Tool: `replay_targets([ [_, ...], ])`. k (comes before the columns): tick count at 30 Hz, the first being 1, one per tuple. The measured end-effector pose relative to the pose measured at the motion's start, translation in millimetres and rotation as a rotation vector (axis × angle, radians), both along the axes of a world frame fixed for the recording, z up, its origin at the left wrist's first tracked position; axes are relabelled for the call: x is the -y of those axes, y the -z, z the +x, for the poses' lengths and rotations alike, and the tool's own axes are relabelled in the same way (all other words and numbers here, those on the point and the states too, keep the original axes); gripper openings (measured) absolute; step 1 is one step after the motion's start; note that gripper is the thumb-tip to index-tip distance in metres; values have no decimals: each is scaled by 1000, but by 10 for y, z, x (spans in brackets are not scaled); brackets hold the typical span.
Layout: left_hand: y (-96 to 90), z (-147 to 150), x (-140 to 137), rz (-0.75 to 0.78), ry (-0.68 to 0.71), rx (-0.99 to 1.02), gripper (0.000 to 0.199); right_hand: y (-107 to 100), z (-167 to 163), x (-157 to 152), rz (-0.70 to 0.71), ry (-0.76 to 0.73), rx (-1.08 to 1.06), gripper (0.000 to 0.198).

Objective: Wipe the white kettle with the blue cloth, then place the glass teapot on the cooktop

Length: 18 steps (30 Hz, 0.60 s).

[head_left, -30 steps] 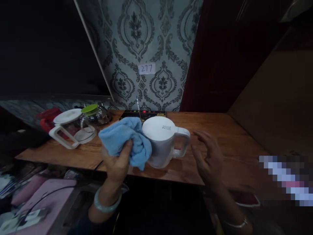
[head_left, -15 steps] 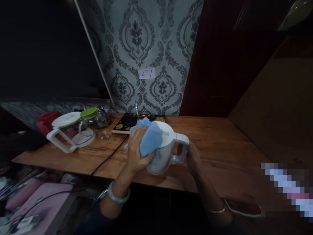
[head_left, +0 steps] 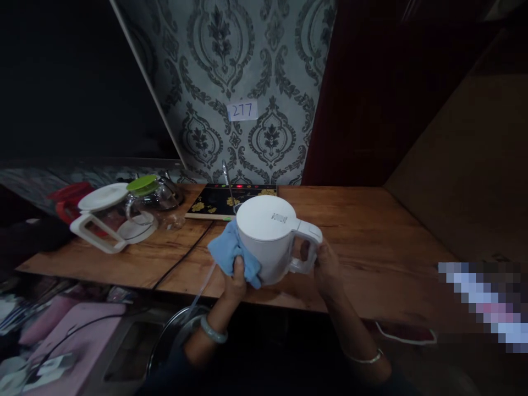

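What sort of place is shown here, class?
Probably a home tea or kitchen corner: a white plastic electric kettle, a black flower-patterned induction hob and glass jugs on a wooden counter against patterned wallpaper.

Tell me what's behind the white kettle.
Behind the kettle lies a black flowered cooktop with a red light, on the table by the patterned wall. The kettle hides the cooktop's near right part.

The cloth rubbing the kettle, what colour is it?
Light blue. The cloth shows best in the head view, pressed by the left hand against the white kettle.
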<state>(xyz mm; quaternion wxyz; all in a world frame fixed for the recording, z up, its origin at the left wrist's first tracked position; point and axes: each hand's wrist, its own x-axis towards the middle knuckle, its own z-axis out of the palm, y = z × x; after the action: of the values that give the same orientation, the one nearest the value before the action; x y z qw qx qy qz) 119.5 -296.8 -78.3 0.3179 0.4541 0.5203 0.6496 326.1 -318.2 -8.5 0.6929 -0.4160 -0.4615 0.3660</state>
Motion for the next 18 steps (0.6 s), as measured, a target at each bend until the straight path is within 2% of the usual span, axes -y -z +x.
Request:
replay_targets([
  [3,-75,-8,11,-60,-43,10,69,-17,-11,145,-21,52,49,53],
  [6,-172,8,1,-94,-14,23,70,2,-14,279,-24,98,101,48],
  [9,-238,63,21,-103,29,49,63,45,-9,376,-27,123,132,41],
  [11,-259,113,86,-96,-15,39,57,64,1,413,-24,115,159,39],
  [14,-339,184,250,22,-137,-48,54,74,23,438,-18,99,192,39],
  [16,-487,230,353,157,-159,-136,63,82,34,442,-26,97,198,39],
  [17,-588,257,388,234,-150,-181,67,89,37,442,-34,102,194,39],
  [18,-696,291,409,407,-57,-383,70,99,39,441,-45,111,186,39],
])
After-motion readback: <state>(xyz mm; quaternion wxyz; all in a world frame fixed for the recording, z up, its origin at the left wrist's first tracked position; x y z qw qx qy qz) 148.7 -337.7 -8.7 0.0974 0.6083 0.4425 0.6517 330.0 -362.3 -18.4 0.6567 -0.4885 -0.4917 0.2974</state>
